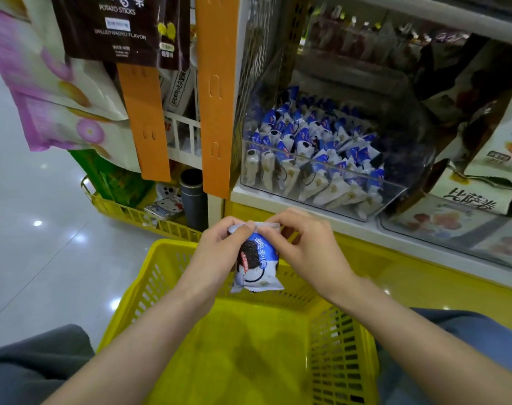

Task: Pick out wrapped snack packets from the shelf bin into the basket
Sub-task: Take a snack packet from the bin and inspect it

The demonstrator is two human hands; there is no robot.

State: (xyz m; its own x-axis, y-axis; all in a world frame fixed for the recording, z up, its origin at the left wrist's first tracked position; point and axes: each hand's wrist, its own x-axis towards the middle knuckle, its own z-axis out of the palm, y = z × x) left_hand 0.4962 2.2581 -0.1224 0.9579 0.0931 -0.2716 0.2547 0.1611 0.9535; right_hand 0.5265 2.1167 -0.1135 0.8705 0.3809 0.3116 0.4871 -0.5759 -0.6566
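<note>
Nearest me, the yellow basket (336, 346) is sitting beneath my forearms. Over its far wall I am pinching one snack packet (257, 266) by its top seam, with my left hand (219, 247) and right hand (304, 247) both curled on it. Its long axis is hanging straight down toward the basket. Beyond, the shelf bin (401, 194) is holding many more.

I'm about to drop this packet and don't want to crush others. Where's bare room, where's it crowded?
The yellow basket has a bare floor between its lattice walls, below the held packet. The clear shelf bin is crowded: packets fill it, leaving hand room only above them.
</note>
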